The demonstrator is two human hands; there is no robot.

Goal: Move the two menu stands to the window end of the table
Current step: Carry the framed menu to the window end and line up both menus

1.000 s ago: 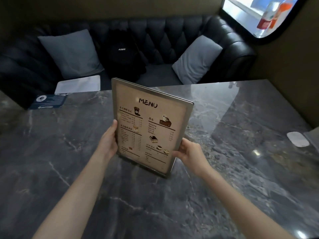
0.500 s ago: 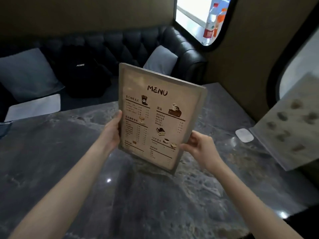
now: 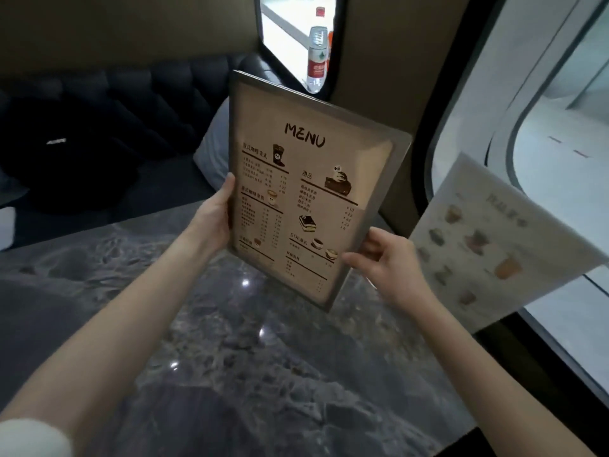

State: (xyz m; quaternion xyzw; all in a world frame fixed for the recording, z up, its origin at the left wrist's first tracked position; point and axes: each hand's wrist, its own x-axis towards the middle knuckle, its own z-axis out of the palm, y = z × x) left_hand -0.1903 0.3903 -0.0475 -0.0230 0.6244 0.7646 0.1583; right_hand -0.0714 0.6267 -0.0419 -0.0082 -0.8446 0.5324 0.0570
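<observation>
A framed menu stand [image 3: 306, 179] headed "MENU" hangs tilted in the air above the dark marble table [image 3: 263, 374]. My left hand [image 3: 216, 219] grips its left edge and my right hand [image 3: 385, 262] grips its lower right edge. A second menu stand [image 3: 494, 239], pale with drink pictures, stands at the right by the large window [image 3: 540, 127], and its base is hidden from view.
A dark tufted sofa [image 3: 158, 100] runs behind the table, with a black backpack [image 3: 72, 153] and a grey cushion [image 3: 212, 150] on it. A water bottle [image 3: 317, 54] stands on the sill of a smaller window at the back.
Both hands have carried the menu stand to the right, toward the window. The view has swung right, so the second menu stand and the large window now show.
</observation>
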